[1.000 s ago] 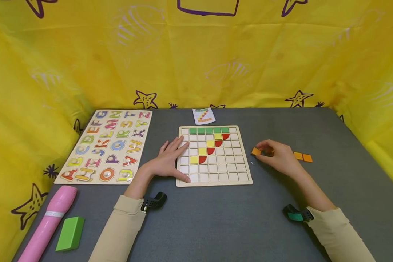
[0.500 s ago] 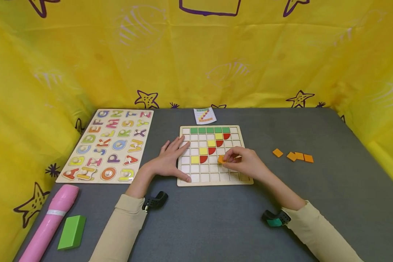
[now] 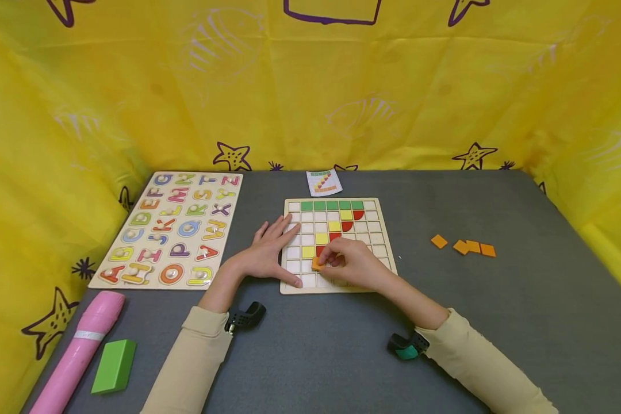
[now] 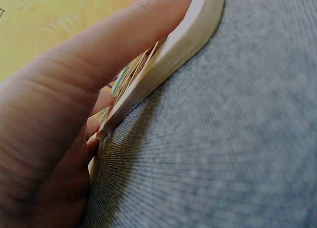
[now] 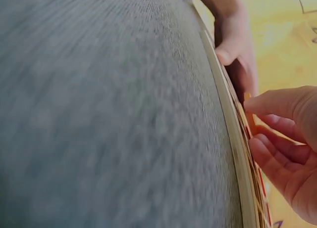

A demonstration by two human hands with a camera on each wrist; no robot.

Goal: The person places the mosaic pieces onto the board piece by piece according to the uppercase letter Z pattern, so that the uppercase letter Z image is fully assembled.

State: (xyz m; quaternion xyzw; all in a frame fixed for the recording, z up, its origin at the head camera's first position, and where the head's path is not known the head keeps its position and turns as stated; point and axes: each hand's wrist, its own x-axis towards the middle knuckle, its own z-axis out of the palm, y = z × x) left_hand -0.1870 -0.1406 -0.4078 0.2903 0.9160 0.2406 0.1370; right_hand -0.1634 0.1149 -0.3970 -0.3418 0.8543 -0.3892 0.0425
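Observation:
A wooden grid board (image 3: 338,290) lies on the grey table, with green squares (image 3: 332,205) along its top row and a diagonal of yellow squares (image 3: 321,238) and red quarter-circles (image 3: 347,226). My left hand (image 3: 267,253) rests spread on the board's left edge, fingers straight and thumb near the lower left corner. My right hand (image 3: 356,264) pinches an orange square tile (image 3: 316,264) between thumb and fingers over the lower left part of the grid. In the right wrist view the orange tile (image 5: 249,116) stands tilted at the board, partly covered by the fingers.
Several orange tiles (image 3: 473,246) lie to the right of the board. A small pattern card (image 3: 324,183) sits behind it. On the left are an alphabet puzzle board (image 3: 178,221), a pink microphone-shaped object (image 3: 85,339) and a green block (image 3: 113,367).
My right hand has picked up an orange tile from the right and carried it left over the board. My left hand stays in place on the board's edge.

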